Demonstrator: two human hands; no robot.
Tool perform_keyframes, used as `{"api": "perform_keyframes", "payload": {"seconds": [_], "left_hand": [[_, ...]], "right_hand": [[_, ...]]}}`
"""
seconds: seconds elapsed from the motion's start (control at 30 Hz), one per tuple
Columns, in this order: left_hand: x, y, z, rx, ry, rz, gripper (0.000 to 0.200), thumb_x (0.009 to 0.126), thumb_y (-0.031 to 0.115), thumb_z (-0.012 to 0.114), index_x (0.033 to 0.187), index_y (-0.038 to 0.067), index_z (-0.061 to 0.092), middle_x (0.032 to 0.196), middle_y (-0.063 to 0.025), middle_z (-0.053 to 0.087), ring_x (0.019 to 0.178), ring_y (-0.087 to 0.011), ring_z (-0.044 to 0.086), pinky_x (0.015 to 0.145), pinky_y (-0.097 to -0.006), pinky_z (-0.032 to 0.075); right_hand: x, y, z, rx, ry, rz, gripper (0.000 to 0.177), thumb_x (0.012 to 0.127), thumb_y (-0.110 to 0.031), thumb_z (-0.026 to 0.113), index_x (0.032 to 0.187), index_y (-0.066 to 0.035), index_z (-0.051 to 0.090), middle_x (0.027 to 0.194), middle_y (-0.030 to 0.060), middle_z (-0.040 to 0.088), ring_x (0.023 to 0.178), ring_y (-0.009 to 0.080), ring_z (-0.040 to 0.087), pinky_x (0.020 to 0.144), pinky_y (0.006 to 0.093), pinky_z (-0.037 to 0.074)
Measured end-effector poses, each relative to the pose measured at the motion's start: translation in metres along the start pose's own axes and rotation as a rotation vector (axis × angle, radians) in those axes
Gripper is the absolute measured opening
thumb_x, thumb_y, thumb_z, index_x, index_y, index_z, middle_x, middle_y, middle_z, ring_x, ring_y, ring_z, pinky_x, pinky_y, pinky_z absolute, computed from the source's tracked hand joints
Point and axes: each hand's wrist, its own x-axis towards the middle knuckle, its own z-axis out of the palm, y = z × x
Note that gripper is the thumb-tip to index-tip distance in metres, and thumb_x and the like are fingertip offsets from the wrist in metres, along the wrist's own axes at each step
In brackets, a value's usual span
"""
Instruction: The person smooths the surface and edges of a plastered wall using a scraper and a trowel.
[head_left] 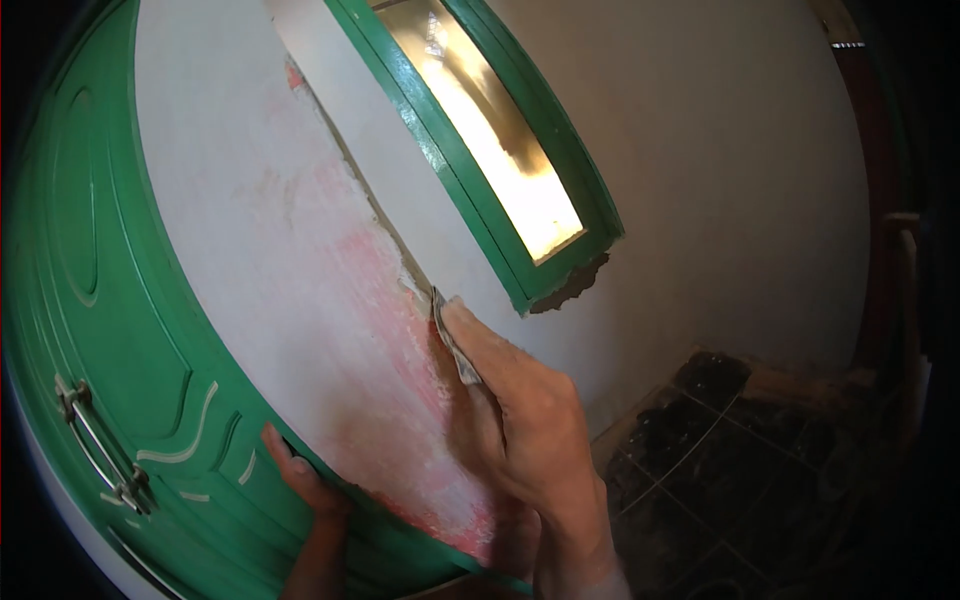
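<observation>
My right hand [535, 420] is closed around a thin, flat grey scraper [453, 345], whose edge touches the wall's corner. Beside that edge, the white wall [230, 190] shows pink and reddish worn patches with ragged, chipped plaster. My left hand [300, 472] is lower down, against the edge of the green panelled door [150, 300], with a finger or thumb stretched out. The rest of its fingers are partly hidden.
A green window frame [450, 190] with a bright glass pane stands right of the corner, broken plaster [572, 290] under its lower end. The door has a metal handle [100, 450]. Dark, dirty floor tiles [720, 450] lie at lower right.
</observation>
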Motion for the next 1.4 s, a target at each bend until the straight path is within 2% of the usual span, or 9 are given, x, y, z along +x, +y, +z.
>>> {"api": "perform_keyframes", "payload": {"seconds": [0.2,0.5,0.6,0.7,0.8,0.9,1.0,1.2,1.4], "left_hand": [[-0.001,0.002,-0.001,0.070,0.010,-0.010,0.101,0.110,0.073,0.029,0.160,-0.014,0.038,0.162,-0.0297,0.041,0.152,-0.0419,0.040,0.128,-0.0543,0.027],[-0.004,-0.025,-0.007,0.065,0.030,0.059,0.093,0.114,0.065,0.030,0.161,-0.015,0.036,0.163,-0.0316,0.041,0.153,-0.0433,0.039,0.129,-0.0547,0.025],[0.002,-0.009,-0.006,0.133,0.015,0.090,0.088,0.113,0.060,0.035,0.163,-0.013,0.029,0.155,-0.0237,0.046,0.141,-0.0356,0.049,0.120,-0.0504,0.039],[-0.001,-0.014,-0.003,0.114,0.046,0.084,0.085,0.113,0.057,0.035,0.162,-0.013,0.031,0.155,-0.0242,0.047,0.141,-0.0355,0.049,0.119,-0.0504,0.039],[-0.001,-0.008,-0.003,0.133,0.038,0.085,0.084,0.113,0.056,0.035,0.162,-0.013,0.032,0.154,-0.0239,0.047,0.141,-0.0349,0.049,0.119,-0.0499,0.039],[-0.001,-0.006,-0.002,0.075,0.039,0.039,0.085,0.113,0.057,0.034,0.162,-0.013,0.032,0.155,-0.0236,0.046,0.141,-0.0346,0.049,0.120,-0.0496,0.039],[0.002,0.002,-0.004,0.089,-0.007,0.052,0.083,0.116,0.053,0.031,0.160,-0.017,0.034,0.166,-0.0346,0.037,0.155,-0.0464,0.036,0.130,-0.0553,0.024],[0.001,0.002,-0.004,0.078,-0.020,0.084,0.081,0.116,0.051,0.031,0.160,-0.017,0.034,0.166,-0.0346,0.037,0.154,-0.0466,0.037,0.129,-0.0556,0.024],[-0.002,0.001,-0.002,0.048,0.032,0.044,0.081,0.116,0.051,0.032,0.160,-0.017,0.035,0.164,-0.0342,0.039,0.153,-0.0464,0.038,0.128,-0.0554,0.026]], "right_hand": [[-0.045,-0.005,-0.040,-0.079,-0.174,0.176,0.050,0.092,0.008,0.071,0.140,-0.005,0.072,0.136,0.0210,0.074,0.120,0.0390,0.075,0.102,0.0418,0.061],[-0.003,0.005,0.003,-0.011,0.045,0.012,0.054,0.088,0.008,0.069,0.140,-0.007,0.071,0.126,0.0228,0.077,0.109,0.0426,0.076,0.095,0.0446,0.063],[-0.028,0.001,-0.025,0.018,-0.061,0.134,0.052,0.089,0.006,0.070,0.139,-0.006,0.072,0.125,0.0239,0.076,0.107,0.0438,0.076,0.094,0.0453,0.063],[-0.043,-0.004,-0.043,-0.035,-0.165,0.218,0.050,0.090,0.004,0.070,0.139,-0.006,0.072,0.125,0.0242,0.076,0.106,0.0437,0.076,0.093,0.0459,0.063],[-0.029,-0.002,-0.032,-0.038,-0.122,0.157,0.045,0.093,0.003,0.069,0.137,-0.004,0.071,0.133,0.0231,0.074,0.112,0.0418,0.075,0.095,0.0470,0.064],[-0.009,0.008,-0.003,0.007,-0.007,0.093,0.044,0.094,0.002,0.068,0.137,-0.004,0.071,0.131,0.0227,0.075,0.110,0.0424,0.075,0.095,0.0466,0.063],[-0.015,0.012,-0.006,0.054,0.012,0.091,0.042,0.095,0.002,0.066,0.136,-0.003,0.072,0.128,0.0225,0.076,0.109,0.0424,0.075,0.095,0.0462,0.063],[-0.047,0.007,-0.043,0.026,-0.173,0.229,0.039,0.097,0.001,0.064,0.135,-0.001,0.072,0.127,0.0247,0.076,0.109,0.0432,0.075,0.095,0.0470,0.063],[-0.010,0.005,-0.003,0.059,0.028,0.129,0.038,0.097,-0.001,0.064,0.134,0.000,0.072,0.126,0.0253,0.076,0.109,0.0438,0.075,0.097,0.0481,0.063]]}}
